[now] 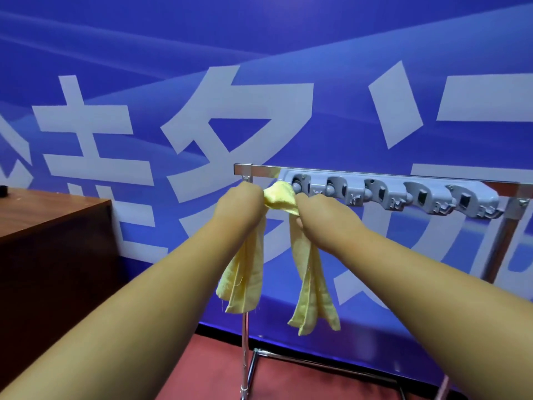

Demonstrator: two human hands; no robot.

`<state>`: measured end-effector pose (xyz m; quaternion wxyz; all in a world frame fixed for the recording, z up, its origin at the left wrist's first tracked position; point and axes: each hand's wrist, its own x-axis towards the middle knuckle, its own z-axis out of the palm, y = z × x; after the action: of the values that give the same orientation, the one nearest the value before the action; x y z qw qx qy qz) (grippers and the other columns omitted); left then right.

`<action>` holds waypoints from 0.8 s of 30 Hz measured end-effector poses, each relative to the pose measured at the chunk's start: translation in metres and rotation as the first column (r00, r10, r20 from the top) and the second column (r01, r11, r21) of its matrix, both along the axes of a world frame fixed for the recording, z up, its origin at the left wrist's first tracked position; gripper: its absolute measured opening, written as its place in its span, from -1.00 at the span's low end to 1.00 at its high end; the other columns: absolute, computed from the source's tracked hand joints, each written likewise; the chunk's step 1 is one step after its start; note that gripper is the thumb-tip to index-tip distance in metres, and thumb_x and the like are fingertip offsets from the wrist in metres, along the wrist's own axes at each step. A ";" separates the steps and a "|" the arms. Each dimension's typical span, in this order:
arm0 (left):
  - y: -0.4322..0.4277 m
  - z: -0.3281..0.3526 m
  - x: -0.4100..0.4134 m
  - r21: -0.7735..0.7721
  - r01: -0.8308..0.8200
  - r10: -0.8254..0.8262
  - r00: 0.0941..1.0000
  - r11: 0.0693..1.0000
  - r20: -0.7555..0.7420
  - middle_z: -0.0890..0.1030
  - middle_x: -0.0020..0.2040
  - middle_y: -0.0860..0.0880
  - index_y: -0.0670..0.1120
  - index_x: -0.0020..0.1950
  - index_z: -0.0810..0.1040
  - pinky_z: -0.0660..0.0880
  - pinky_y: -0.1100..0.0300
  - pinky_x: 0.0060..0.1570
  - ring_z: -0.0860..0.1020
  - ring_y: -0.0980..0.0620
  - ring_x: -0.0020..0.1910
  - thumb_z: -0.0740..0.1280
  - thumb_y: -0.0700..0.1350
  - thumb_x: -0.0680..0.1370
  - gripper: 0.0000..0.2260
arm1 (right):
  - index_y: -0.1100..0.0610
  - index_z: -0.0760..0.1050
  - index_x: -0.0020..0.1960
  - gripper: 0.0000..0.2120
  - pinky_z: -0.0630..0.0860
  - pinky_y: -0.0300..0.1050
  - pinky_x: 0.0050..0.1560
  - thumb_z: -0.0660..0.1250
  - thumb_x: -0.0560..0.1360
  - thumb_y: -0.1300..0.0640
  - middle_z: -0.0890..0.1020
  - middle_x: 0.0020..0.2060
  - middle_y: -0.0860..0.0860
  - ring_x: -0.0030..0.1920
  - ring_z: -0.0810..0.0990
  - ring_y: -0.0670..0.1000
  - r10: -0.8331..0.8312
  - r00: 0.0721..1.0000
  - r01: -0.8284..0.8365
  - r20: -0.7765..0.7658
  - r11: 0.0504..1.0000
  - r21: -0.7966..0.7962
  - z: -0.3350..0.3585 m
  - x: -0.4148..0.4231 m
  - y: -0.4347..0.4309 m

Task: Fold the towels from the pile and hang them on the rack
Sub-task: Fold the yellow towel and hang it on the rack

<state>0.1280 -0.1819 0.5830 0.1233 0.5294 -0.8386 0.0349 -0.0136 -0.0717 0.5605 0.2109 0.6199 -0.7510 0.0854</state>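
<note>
**Yellow towel gathered at the rack's first clip**

Yellow towel [281, 197] is bunched at its middle between the two hands, right at the left end of the rack [265, 169]. The left hand [240, 202] and the right hand [315, 210] are each closed round the cloth. They sit close together, with only a short hump of fabric showing between them. Their fingers are turned away from us, so we cannot say just how they pinch.

From under each hand a folded tail hangs free, the two about equal in length and well above the red floor [216, 370]. We read that as deliberate: gripping at the midpoint keeps the halves balanced, so the towel should not slide off to one side once released.

The hump sits just beside the leftmost clip [298, 186] of the grey holder strip [403, 194] fixed under the chrome top bar. We judge the hands are pressing it in there; whether it has caught we cannot tell. The four clips further right carry no towel.

At far left is a brown wooden tabletop [43, 209]; the pile is out of our view.
</note>
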 end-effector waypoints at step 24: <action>0.008 -0.125 -0.016 0.156 0.228 -0.078 0.767 0.961 -0.637 0.60 -0.29 0.01 -0.02 -0.25 0.49 0.38 0.20 -0.35 0.57 0.03 -0.26 0.31 -0.19 0.54 -0.82 | 0.03 0.59 -0.08 -0.87 0.68 0.03 -0.16 0.27 0.52 0.08 0.69 -0.22 0.02 -0.19 0.68 0.11 -0.090 0.698 0.081 0.710 0.996 0.046 -0.129 -0.010 -0.017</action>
<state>0.1121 -0.1740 0.4579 0.3362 0.4508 -0.7890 -0.2475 -0.0236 -0.0892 0.4319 -0.0948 0.5045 -0.8025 0.3040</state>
